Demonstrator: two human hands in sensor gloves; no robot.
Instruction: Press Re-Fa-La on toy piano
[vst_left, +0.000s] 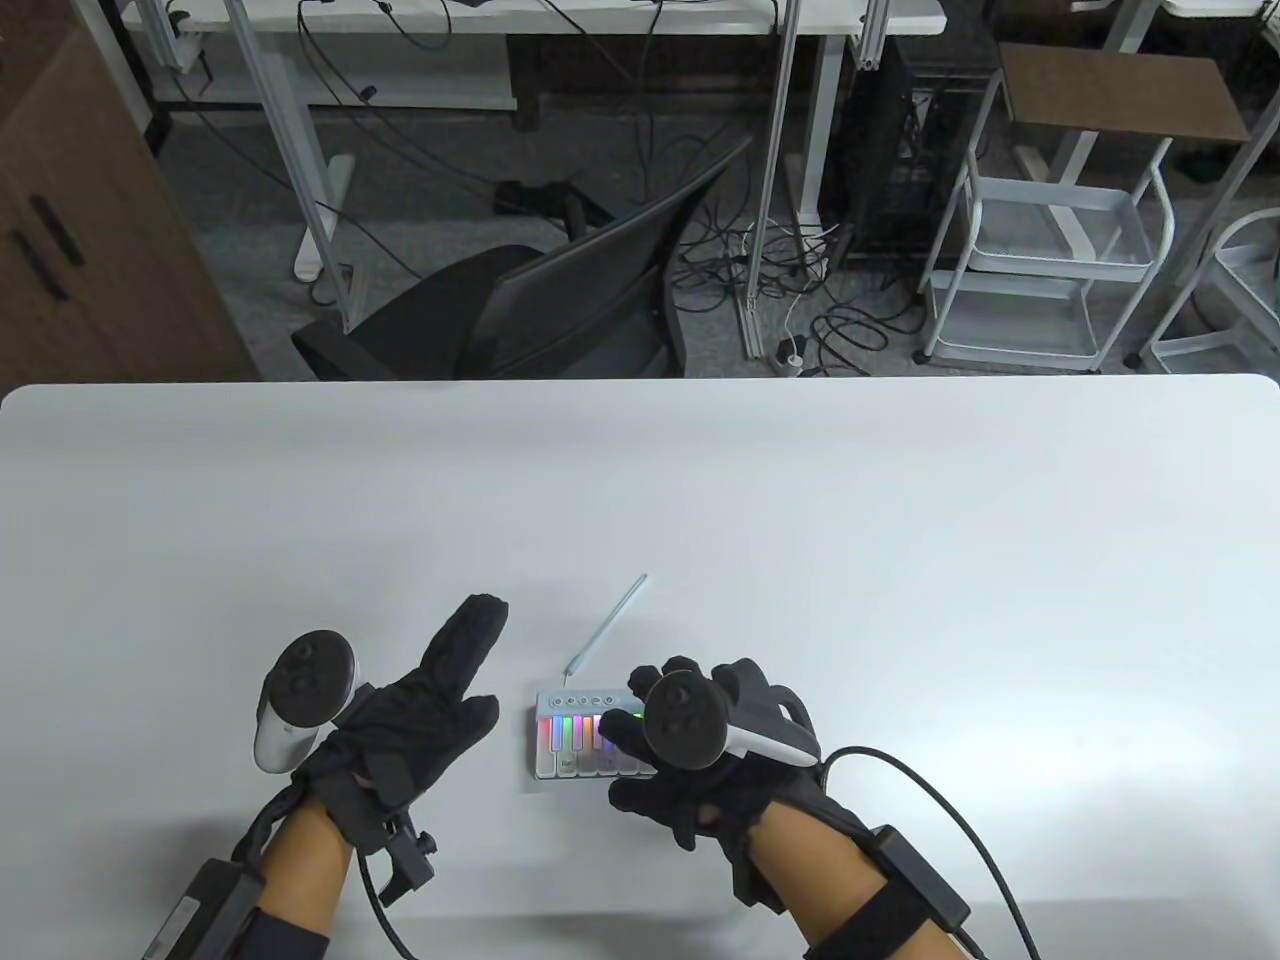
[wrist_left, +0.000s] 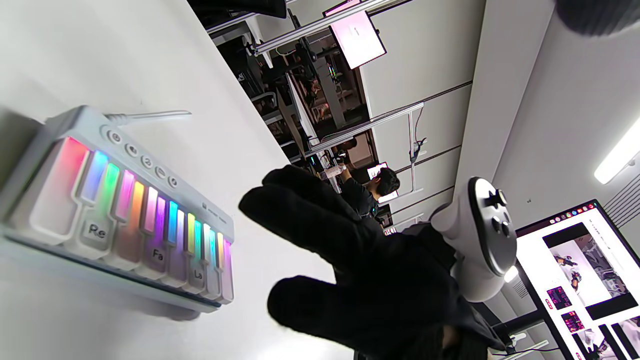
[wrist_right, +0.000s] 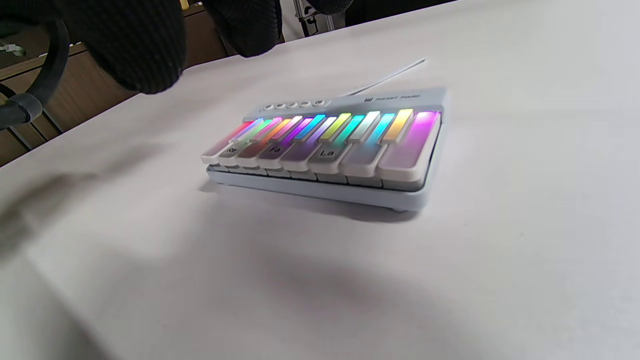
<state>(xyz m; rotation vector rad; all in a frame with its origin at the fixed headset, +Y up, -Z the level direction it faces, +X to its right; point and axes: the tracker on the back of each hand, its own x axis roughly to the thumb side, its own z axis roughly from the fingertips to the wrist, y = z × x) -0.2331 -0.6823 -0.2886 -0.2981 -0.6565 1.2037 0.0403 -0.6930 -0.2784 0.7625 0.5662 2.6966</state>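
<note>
The toy piano (vst_left: 572, 745) is a small white keyboard with rainbow-lit keys, flat on the white table near its front edge. Its keys marked Re (wrist_right: 231, 149), Fa (wrist_right: 274, 149) and La (wrist_right: 326, 152) show bare in the right wrist view. My right hand (vst_left: 628, 745) hovers over the piano's right half with fingers loosely spread. The fingers (wrist_right: 135, 45) hang above the table and touch no key. My left hand (vst_left: 430, 690) lies on the table left of the piano, one finger stretched out, holding nothing. The left wrist view shows the piano (wrist_left: 125, 215) with my right hand (wrist_left: 360, 270) beside it, apart.
A thin white cable (vst_left: 610, 625) runs from the piano's back edge away to the upper right. The white table (vst_left: 900, 560) stretches wide on all sides. A dark office chair (vst_left: 560, 310) stands behind the table's far edge.
</note>
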